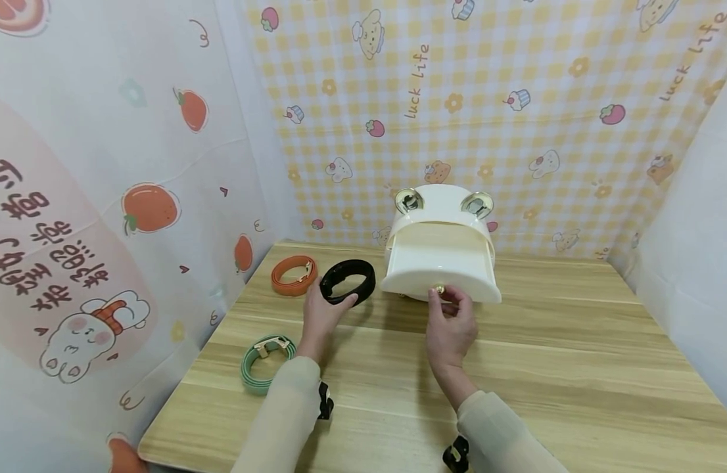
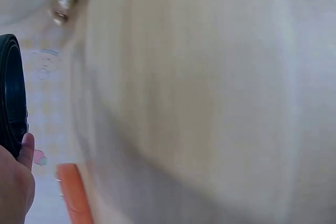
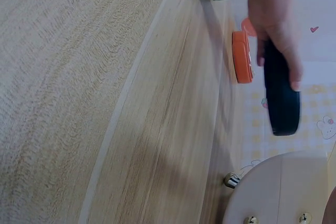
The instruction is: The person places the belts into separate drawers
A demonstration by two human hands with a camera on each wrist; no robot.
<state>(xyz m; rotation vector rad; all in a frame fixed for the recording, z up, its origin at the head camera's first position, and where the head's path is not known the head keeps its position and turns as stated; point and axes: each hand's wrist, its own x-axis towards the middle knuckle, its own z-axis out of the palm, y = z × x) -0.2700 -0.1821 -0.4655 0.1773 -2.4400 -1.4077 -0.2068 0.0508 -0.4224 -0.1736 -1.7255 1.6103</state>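
My left hand (image 1: 322,314) grips a coiled black belt (image 1: 366,285), thumb on the near side, fingers partly hidden behind it. In the right wrist view the black belt (image 3: 283,103) hangs above the tabletop, tilted. To the right stands a white frog-shaped box (image 1: 439,200) with two gold-rimmed eyes. Its white drawer (image 1: 407,282) is pulled out toward me. The thumb and fingers of my right hand (image 1: 451,332) pinch the small gold knob (image 1: 439,289) on the drawer front. The drawer's inside is pale, with nothing showing in it.
A coiled orange belt (image 1: 285,289) with a gold buckle lies at the back left of the wooden table (image 1: 564,368). Nearer, beside my left forearm, lies a coiled green belt (image 1: 249,374). Patterned cloth (image 1: 493,144) hangs behind the table and along its left side.
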